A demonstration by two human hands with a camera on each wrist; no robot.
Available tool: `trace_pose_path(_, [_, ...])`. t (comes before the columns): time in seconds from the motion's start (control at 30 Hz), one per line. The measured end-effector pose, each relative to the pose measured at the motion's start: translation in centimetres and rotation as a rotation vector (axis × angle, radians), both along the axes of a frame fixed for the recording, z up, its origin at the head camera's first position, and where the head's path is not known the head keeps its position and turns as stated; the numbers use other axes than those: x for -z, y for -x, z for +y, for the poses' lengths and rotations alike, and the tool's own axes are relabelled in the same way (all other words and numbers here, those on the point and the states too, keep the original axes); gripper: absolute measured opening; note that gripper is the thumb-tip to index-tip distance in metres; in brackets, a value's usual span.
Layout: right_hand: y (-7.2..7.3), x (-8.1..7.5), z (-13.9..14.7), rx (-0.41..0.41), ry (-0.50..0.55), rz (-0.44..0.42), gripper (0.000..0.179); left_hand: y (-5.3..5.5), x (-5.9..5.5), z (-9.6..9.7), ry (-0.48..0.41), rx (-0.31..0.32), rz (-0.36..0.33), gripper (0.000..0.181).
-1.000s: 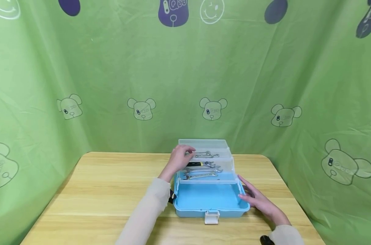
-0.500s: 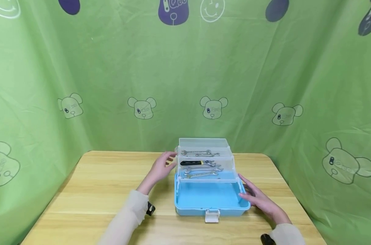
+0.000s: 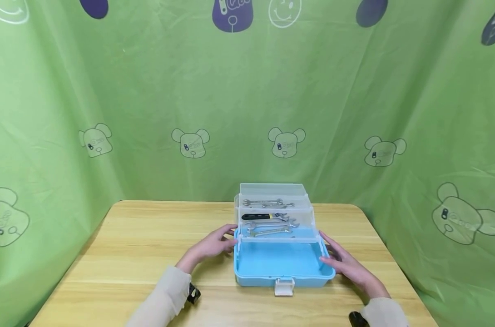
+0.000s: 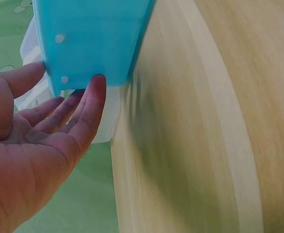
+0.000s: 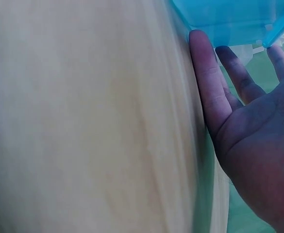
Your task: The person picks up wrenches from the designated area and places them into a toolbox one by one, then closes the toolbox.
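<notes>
The blue toolbox [image 3: 257,282] sits between the left grip [image 3: 210,244] and right grip [image 3: 349,266] (both spread, at its sides)

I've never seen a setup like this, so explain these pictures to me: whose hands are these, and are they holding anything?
There's no machine: these are a person's bare left hand and right hand. The wide picture looks forward and down from the person's head; the two close ones are taken from each wrist. On the wooden table stands an open blue toolbox. Its clear trays carry metal wrenches, one with a black handle. The hands are at opposite sides of the box, fingers at its edges. Neither holds a tool; whether they grip the box is hard to tell.
</notes>
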State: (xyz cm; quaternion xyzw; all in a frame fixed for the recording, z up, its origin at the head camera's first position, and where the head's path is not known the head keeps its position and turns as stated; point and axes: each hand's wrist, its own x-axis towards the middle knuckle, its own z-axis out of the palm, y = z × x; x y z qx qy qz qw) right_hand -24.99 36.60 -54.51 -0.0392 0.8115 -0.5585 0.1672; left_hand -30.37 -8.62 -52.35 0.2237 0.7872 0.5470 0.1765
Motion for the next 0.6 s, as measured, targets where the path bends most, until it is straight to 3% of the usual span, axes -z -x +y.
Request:
trace_pose_path(0.43, [0.2,-0.2,-0.2,-0.026,-0.003,0.013,0.083,0.2,0.1,-0.2,-0.001,-0.021,0.004,0.057])
trace_pose_path(0.6, [0.7,-1.1,0.6,-0.079,-0.020,0.056,0.079,1.1,-0.1,-0.4,-0.013,-0.050,0.009,0.059])
